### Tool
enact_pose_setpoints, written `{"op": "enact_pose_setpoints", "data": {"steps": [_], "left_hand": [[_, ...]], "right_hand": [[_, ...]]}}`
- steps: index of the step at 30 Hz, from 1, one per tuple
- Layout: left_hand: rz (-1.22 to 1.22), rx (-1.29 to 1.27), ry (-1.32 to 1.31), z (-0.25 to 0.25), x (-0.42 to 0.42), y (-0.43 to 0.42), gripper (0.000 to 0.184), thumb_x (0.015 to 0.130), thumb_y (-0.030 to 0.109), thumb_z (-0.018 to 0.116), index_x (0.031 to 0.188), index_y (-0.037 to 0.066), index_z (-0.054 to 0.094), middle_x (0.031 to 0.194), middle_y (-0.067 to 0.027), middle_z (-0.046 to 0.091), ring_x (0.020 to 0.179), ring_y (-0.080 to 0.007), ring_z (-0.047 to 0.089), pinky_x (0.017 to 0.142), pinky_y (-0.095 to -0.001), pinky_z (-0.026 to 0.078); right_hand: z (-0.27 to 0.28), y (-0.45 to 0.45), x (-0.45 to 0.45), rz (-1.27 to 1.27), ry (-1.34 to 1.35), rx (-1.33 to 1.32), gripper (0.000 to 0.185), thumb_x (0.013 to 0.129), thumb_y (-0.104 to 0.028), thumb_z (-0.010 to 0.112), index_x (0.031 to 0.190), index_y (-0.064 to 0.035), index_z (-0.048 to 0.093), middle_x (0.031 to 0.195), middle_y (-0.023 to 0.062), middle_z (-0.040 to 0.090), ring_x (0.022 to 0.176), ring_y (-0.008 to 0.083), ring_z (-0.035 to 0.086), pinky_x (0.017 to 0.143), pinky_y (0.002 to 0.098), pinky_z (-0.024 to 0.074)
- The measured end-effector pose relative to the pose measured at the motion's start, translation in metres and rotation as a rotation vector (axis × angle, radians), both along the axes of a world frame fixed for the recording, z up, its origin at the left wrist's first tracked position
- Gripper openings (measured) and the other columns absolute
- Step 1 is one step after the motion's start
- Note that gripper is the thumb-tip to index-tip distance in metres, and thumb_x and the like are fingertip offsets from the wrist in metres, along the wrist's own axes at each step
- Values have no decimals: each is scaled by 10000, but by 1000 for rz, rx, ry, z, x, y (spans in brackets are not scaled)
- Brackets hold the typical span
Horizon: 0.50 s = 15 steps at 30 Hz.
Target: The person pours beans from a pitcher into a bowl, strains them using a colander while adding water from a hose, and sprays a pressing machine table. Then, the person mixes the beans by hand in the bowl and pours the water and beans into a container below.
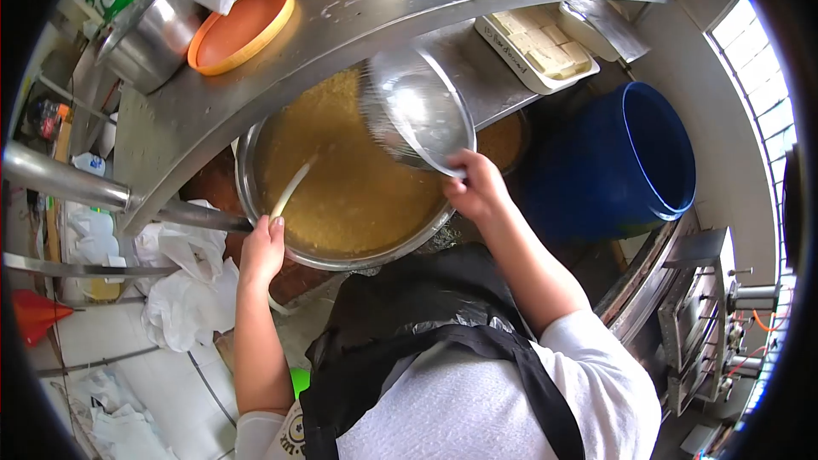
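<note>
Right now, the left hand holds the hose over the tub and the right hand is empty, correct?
No: the head view shows the right hand is not empty; it grips a metal bowl. The left hand does hold the hose over the tub.

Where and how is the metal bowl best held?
The bowl is probably best pinched at its rim, on the side nearest the wearer, coming from the lower right. The rim is a narrow edge, while the body is wide and rounded. The right hand grips it there, clear of the liquid. Blur hides finer detail.
</note>
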State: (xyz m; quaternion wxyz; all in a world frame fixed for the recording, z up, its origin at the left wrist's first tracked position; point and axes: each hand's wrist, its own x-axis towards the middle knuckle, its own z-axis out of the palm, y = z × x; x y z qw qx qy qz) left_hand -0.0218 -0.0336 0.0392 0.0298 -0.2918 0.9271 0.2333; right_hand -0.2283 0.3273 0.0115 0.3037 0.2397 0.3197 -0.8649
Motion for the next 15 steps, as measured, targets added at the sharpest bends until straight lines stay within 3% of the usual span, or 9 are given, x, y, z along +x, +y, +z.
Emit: {"op": "enact_pose_setpoints", "data": {"steps": [2, 4, 6, 7, 12, 15], "left_hand": [[-28, 31, -10, 5, -2, 0, 403, 1097, 395, 489, 1153, 12, 602, 1036, -316, 705, 1042, -533, 646, 882, -591, 502], [-37, 17, 11, 7, -1, 0, 377, 1093, 380, 501, 1116, 15, 589, 1000, -314, 702, 1014, -539, 645, 862, -593, 499], [-42, 53, -22, 15, -2, 2, 373, 1093, 377, 502, 1112, 13, 583, 986, -315, 699, 1003, -540, 644, 849, -599, 493], [-58, 49, -25, 14, -1, 1, 373, 1095, 379, 504, 1110, 13, 576, 973, -305, 700, 986, -539, 646, 831, -596, 487], [-94, 135, -56, 23, 10, 0, 369, 1088, 382, 531, 1180, 30, 593, 945, -285, 703, 957, -524, 658, 815, -557, 502], [-200, 190, 31, 12, 34, 1, 386, 1071, 339, 587, 1327, 52, 620, 938, -266, 709, 913, -469, 691, 808, -498, 531]], "right_hand": [[4, 34, 25, -9, -33, -141, 54, 936, -56, 611, 929, -46, 558, 726, 44, 546, 489, 147, 446, 381, 257, 342], [-15, 65, 53, -40, 207, -600, 147, 998, -141, 571, 1052, -5, 593, 833, 105, 602, 550, 131, 458, 458, 260, 411], [-31, 89, 68, -80, 212, -668, 459, 1047, -274, 568, 1385, 29, 508, 1280, 207, 620, 572, 152, 470, 482, 270, 421], [-52, 104, 69, -60, 228, -719, 465, 1047, -291, 566, 1389, 22, 526, 1305, 223, 622, 578, 160, 488, 479, 271, 424], [-62, 125, 75, -90, 286, -697, 447, 1041, -320, 565, 1341, 10, 604, 1285, 245, 652, 597, 175, 533, 473, 274, 434], [-38, 127, 66, -274, 212, -435, 417, 1015, -305, 595, 1216, 60, 592, 1030, 203, 697, 528, 154, 453, 441, 266, 372]]}}
